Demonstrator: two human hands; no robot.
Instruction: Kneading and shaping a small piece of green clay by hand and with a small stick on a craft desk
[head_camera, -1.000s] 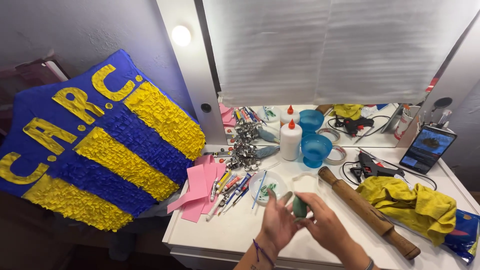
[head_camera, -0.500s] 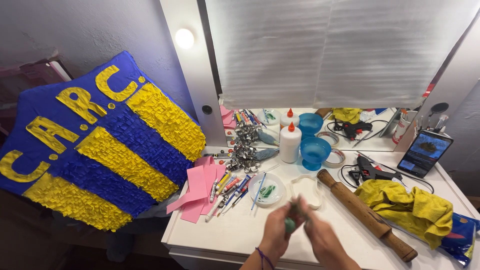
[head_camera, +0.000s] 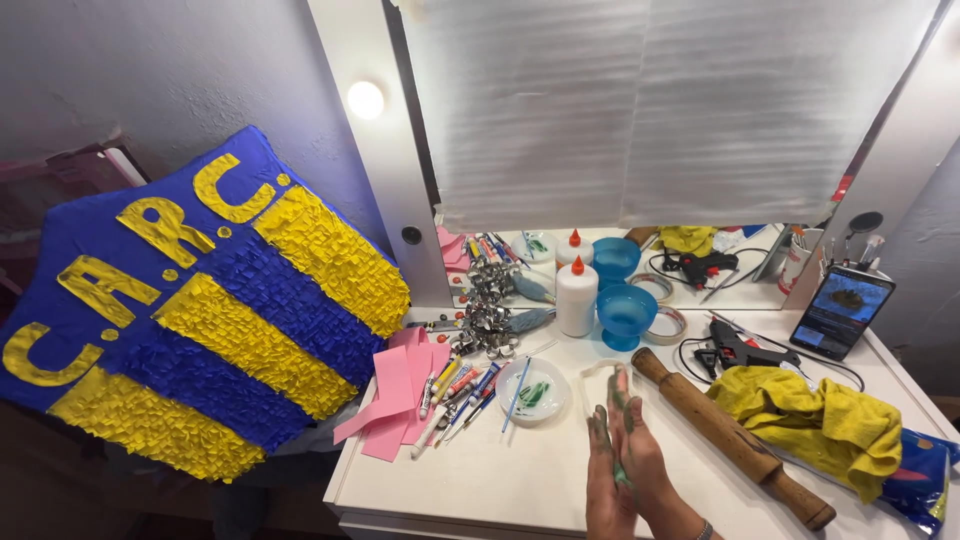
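At the bottom centre of the frame the person's two hands are pressed palm to palm, fingers pointing up the table. The left hand (head_camera: 603, 478) and the right hand (head_camera: 640, 455) both carry green smears, and a sliver of something green shows between the palms; what it is I cannot tell. The fingers lie flat and straight, not curled round anything.

Just above the fingertips sits a white plastic mould (head_camera: 603, 381), and left of it a small white dish (head_camera: 533, 391) streaked with green paint. A wooden rolling pin (head_camera: 730, 437) lies slanting to the right of the hands, close by but not touching them. Beyond it, at the right edge, a yellow cloth (head_camera: 820, 420) is heaped. Higher up stand a white glue bottle (head_camera: 576, 297) and a blue cup (head_camera: 627, 314). Paint tubes and brushes (head_camera: 462, 392) are scattered left of the dish beside pink paper (head_camera: 395, 395). A blue and yellow fringed shield (head_camera: 190, 310) fills the left of the frame.
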